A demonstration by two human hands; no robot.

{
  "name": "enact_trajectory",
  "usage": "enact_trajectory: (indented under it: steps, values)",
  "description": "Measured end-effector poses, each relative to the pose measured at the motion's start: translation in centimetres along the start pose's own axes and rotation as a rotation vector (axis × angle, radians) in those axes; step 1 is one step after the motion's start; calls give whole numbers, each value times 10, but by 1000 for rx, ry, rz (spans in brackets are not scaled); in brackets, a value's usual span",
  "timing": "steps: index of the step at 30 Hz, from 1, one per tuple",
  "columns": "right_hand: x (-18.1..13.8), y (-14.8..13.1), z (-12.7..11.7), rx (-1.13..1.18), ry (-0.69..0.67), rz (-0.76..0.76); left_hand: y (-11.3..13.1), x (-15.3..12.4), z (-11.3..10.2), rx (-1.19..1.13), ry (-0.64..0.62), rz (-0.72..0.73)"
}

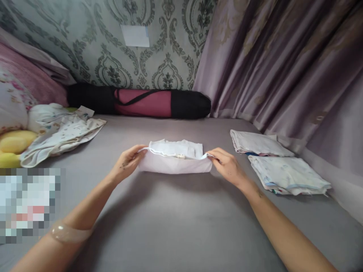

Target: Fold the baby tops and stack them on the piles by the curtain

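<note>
The cloth (176, 161) in the middle is plain white. Under it the sheet (176, 226) is flat grey. Behind it a roll (143, 103) is dark red with black ends and a black strap, and the wallpaper (113, 49) is pale green with a dark damask figure. Right of it the curtain (283, 56) is dusty mauve with faint brownish motifs, and a folded stack (287, 175) is white with tiny pastel print. Left of it a toy (14, 143) is yellow.

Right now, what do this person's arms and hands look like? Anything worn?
Both arms are bare, no sleeves or gloves. The left hand and right hand show no rings. A pale, translucent bangle sits on the left wrist; a small dark mark shows near the right wrist.
</note>
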State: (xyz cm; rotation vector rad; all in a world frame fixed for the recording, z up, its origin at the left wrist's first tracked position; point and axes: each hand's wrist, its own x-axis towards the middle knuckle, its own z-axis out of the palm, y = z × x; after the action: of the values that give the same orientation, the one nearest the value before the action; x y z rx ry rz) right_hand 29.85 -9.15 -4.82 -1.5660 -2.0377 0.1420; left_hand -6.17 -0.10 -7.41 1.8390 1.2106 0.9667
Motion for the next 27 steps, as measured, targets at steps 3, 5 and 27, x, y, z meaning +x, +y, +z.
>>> enact_trajectory:
  steps: [3,5,27]
  values:
    - [28,16,10,-48,-5,24,-13,30,9,-33,1,-21]
    - [46,30,22,-85,-6,52,-26,50,17,-10,11,-41]
    - [77,57,77,-123,38,528,-49,71,29,438,240,-125]
